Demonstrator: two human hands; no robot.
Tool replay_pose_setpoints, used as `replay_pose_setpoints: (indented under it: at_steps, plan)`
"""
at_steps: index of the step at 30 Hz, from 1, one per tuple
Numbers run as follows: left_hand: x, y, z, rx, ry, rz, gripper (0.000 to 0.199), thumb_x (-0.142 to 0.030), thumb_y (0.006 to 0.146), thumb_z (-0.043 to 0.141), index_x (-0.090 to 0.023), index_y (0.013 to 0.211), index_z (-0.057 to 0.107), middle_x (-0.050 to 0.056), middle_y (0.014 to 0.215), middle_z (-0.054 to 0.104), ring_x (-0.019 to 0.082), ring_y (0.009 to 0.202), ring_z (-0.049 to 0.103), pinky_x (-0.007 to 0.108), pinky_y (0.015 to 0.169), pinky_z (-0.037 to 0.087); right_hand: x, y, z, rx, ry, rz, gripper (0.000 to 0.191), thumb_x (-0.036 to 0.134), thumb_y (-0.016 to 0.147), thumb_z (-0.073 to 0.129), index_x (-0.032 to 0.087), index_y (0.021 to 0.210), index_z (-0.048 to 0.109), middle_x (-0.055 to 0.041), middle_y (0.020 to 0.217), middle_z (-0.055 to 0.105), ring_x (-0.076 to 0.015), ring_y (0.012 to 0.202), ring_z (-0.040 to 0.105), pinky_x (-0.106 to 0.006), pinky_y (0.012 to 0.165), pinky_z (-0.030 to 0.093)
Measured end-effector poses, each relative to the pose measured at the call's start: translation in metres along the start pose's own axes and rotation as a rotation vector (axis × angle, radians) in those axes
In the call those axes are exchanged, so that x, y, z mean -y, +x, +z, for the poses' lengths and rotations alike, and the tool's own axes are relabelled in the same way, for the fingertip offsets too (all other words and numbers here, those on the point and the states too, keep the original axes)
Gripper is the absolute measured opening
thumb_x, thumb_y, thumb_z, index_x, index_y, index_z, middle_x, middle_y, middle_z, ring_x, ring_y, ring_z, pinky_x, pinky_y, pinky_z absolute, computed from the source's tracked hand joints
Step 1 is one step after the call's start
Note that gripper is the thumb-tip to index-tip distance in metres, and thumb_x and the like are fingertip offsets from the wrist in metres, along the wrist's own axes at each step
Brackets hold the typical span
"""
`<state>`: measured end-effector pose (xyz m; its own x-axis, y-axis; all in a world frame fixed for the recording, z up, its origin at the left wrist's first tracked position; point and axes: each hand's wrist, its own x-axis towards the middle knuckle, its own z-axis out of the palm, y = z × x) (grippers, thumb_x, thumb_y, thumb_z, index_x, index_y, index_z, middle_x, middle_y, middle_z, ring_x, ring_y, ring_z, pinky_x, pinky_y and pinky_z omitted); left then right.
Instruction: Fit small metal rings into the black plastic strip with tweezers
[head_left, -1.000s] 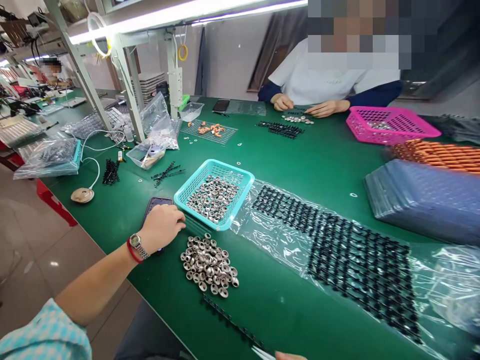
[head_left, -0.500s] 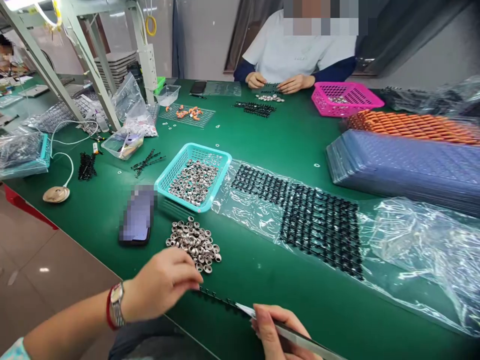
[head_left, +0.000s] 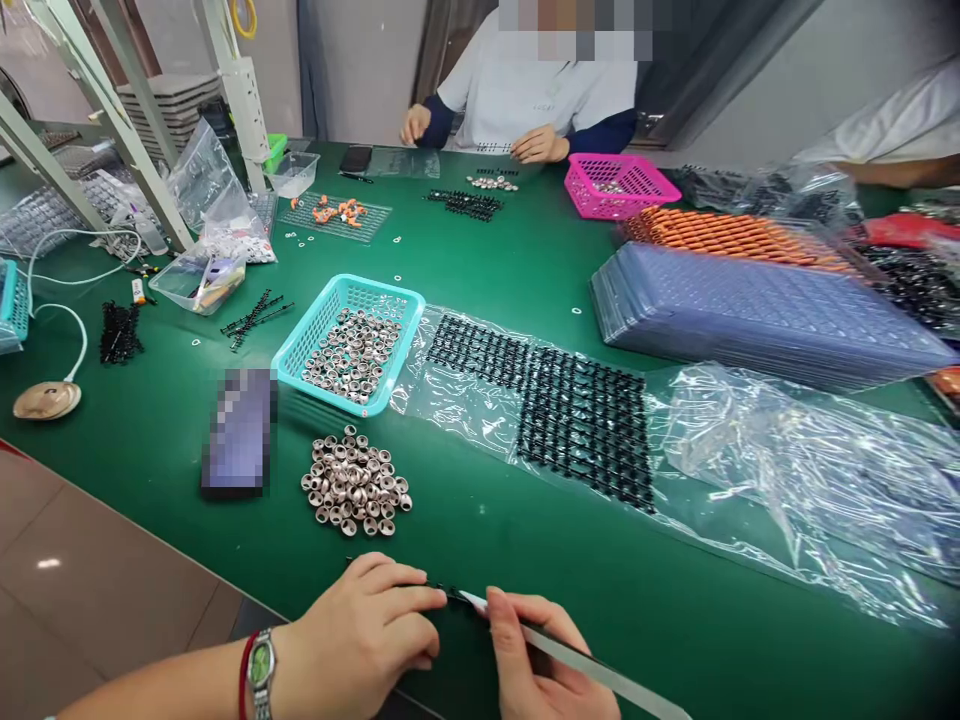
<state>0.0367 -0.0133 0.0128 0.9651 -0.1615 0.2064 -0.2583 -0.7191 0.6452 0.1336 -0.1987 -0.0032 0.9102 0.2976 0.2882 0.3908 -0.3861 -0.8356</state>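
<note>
left hand (head_left: 360, 640) pins the black strip (head_left: 442, 592) at lower centre of the counter (head_left: 525, 270), right hand (head_left: 540, 665) fingers grasping tweezers (head_left: 585, 665); a slipping tip could scatter the metal rings (head_left: 354, 482).

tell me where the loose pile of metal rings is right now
In the head view the pile of metal rings lies low and left of centre on the green table, between the teal basket and the left hand.

Left hand (head_left: 367, 640) pinches black part strip (head_left: 442, 592) on green table (head_left: 525, 260); right hand (head_left: 540, 670) grips tweezers (head_left: 585, 668), tip touching strip; metal ring pile (head_left: 354, 482) near.
</note>
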Motion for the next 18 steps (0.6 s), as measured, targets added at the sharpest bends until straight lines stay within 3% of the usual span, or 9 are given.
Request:
replay_pose_setpoints:
  at_steps: [14, 18]
  plan:
    - [-0.002, 0.003, -0.01, 0.02, -0.116, -0.063, 0.009, -0.015, 0.102, 0.057, -0.019, 0.103, 0.065, 0.011, 0.128, 0.075, 0.024, 0.121, 0.065, 0.038, 0.108, 0.05, 0.006, 0.004, 0.009, 0.02, -0.09, -0.13, 0.033, 0.041, 0.111, 0.059, 0.022, 0.086, 0.066, 0.0024, 0.076, 0.068, -0.0126, 0.059, 0.069, -0.013, 0.055, 0.052]
    - [-0.002, 0.002, -0.009, 0.02, -0.134, -0.075, 0.009, -0.014, 0.101, 0.058, -0.02, 0.104, 0.065, 0.011, 0.129, 0.075, 0.024, 0.122, 0.064, 0.039, 0.109, 0.049, 0.011, 0.003, 0.011, -0.011, -0.122, -0.129, 0.037, 0.046, 0.112, 0.058, 0.022, 0.085, 0.066, 0.0027, 0.075, 0.068, -0.0127, 0.059, 0.067, -0.016, 0.055, 0.049]
